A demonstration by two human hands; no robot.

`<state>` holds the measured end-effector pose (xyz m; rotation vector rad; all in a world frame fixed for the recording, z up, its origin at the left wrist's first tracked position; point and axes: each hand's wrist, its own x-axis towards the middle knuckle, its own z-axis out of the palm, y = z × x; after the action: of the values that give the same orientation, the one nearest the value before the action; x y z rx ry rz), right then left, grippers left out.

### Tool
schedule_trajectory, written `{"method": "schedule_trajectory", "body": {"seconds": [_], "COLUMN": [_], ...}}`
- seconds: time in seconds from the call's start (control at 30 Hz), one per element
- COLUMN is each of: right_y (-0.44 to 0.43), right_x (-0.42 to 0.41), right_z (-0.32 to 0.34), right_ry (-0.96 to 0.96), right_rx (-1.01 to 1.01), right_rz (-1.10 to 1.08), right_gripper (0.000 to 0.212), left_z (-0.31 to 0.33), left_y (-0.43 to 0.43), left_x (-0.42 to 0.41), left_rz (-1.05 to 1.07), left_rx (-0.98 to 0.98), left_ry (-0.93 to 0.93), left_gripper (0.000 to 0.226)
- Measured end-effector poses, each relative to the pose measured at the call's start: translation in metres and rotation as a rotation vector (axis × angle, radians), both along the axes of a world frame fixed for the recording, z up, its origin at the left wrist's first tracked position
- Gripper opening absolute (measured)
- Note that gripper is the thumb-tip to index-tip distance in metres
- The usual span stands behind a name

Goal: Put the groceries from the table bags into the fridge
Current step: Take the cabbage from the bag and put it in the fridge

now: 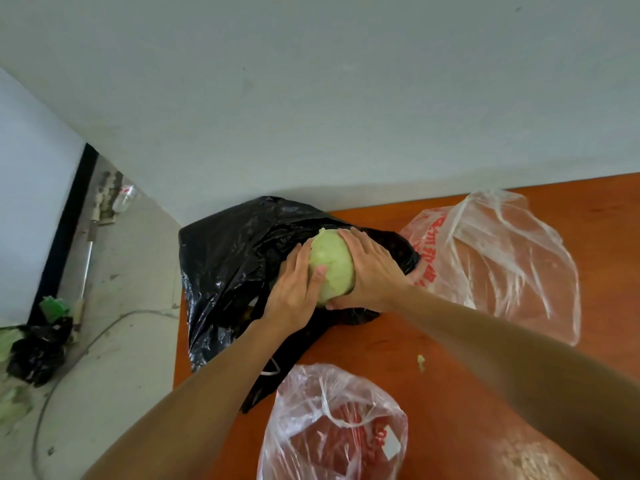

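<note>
The left hand (294, 292) and the right hand (372, 271) clasp a pale green cabbage (330, 265) from either side, holding it just over the mouth of the black bag (225, 258) at the table's left end. As far as can be judged, the task is early: 1 item is just coming out of its bag, and nothing has reached the fridge, which is not in view. Whether the black bag holds more cannot be told. 2 clear plastic bags are still on the wooden table (485, 393): the near clear bag (332, 427) holds something red, and the far clear bag (502, 261), with red print, looks nearly flat. A small green scrap (421, 362) lies on the table between them. On the floor (121, 289) to the left are another dark bag (38, 351) with leaf trimmings and a loose cable (104, 337), which could trip a step that way.
</note>
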<state>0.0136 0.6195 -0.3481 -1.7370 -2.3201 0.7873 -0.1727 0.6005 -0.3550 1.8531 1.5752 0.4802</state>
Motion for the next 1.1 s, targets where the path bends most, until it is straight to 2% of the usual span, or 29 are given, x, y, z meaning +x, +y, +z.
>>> {"method": "schedule_trajectory", "body": {"seconds": [0.13, 0.23, 0.33, 0.47, 0.67, 0.9, 1.1], "right_y": [-0.004, -0.011, -0.019, -0.022, -0.039, -0.049, -0.066], "right_x": [0.0, -0.001, -0.004, -0.008, -0.031, -0.045, -0.023], "right_z": [0.002, 0.012, 0.032, 0.075, 0.121, 0.141, 0.165], "right_ry": [-0.037, -0.047, 0.036, 0.16, 0.333, 0.351, 0.272], "right_rx": [0.13, 0.203, 0.248, 0.326, 0.338, 0.437, 0.696], "right_rz": [0.019, 0.009, -0.043, -0.112, -0.229, -0.159, -0.059], "right_gripper": [0.127, 0.125, 0.123, 0.12, 0.119, 0.124, 0.12], "left_z": [0.003, 0.011, 0.033, 0.08, 0.128, 0.17, 0.188], "left_y": [-0.001, -0.006, -0.005, 0.006, 0.012, -0.001, -0.02], "left_x": [0.0, -0.002, -0.007, -0.021, -0.029, -0.04, -0.028], "left_rz": [-0.025, -0.021, -0.019, 0.002, 0.032, -0.055, -0.157], "left_rx": [0.014, 0.027, 0.148, 0.264, 0.233, 0.501, 0.688], "left_ry": [0.003, -0.019, -0.026, -0.128, -0.256, -0.19, -0.188], "left_gripper": [0.066, 0.067, 0.069, 0.068, 0.073, 0.075, 0.067]}}
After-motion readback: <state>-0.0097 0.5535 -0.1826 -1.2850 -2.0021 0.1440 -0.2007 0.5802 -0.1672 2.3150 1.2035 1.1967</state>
